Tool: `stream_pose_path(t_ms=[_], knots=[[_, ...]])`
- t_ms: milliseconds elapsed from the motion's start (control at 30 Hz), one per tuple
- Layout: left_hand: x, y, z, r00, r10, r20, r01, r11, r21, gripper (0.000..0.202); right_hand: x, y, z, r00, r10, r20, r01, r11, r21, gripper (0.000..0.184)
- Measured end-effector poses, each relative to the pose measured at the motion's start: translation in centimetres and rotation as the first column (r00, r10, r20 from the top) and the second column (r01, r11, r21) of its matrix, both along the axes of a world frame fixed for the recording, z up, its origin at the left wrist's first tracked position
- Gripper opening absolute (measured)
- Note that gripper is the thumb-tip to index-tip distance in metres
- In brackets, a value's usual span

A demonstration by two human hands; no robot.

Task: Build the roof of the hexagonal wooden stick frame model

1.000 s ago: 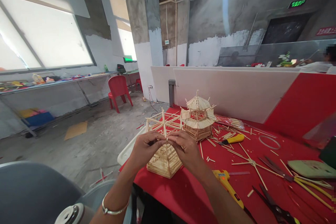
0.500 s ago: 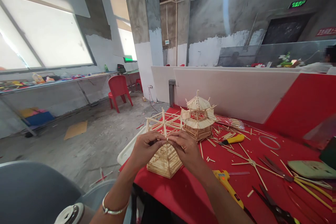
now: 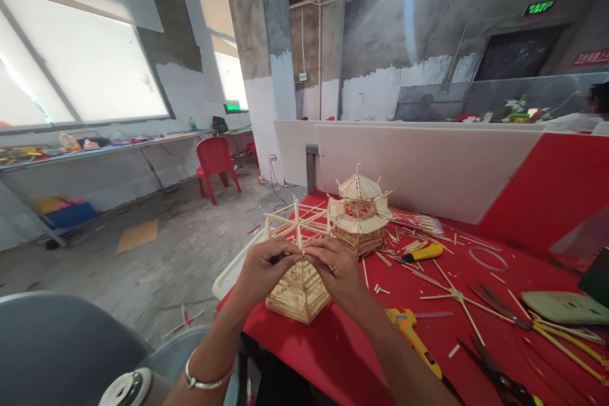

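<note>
A half-built hexagonal model of thin wooden sticks (image 3: 299,295) stands near the front left corner of the red table (image 3: 333,355). My left hand (image 3: 261,269) and my right hand (image 3: 335,269) meet over its upper frame. Both hands have their fingers pinched on sticks at the top of the frame. A silver bangle sits on my left wrist. Behind the hands stands a finished stick pagoda (image 3: 359,212) with a tiered roof.
Loose sticks, a yellow glue gun (image 3: 409,330), a yellow-handled cutter (image 3: 421,252), scissors (image 3: 497,377), pliers and a wire ring (image 3: 488,258) lie on the table's right half. White and red partition boards stand behind. A red chair (image 3: 216,165) stands on the floor at left. Another person sits far right.
</note>
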State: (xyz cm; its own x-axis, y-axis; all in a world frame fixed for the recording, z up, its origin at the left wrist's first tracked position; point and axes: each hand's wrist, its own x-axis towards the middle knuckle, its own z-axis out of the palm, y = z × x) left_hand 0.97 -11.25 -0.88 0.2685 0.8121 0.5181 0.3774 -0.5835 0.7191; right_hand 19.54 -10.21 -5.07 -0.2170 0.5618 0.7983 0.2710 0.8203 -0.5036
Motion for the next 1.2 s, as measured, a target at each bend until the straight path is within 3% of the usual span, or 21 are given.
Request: stream_pose_path(t_ms=[1200], knots=[[0.01, -0.04, -0.15, 1.000, 0.029, 0.006, -0.028, 0.999, -0.034, 0.011, -0.03, -0.17, 0.07, 1.000, 0.002, 0.000, -0.002, 1.000, -0.008, 0.018]])
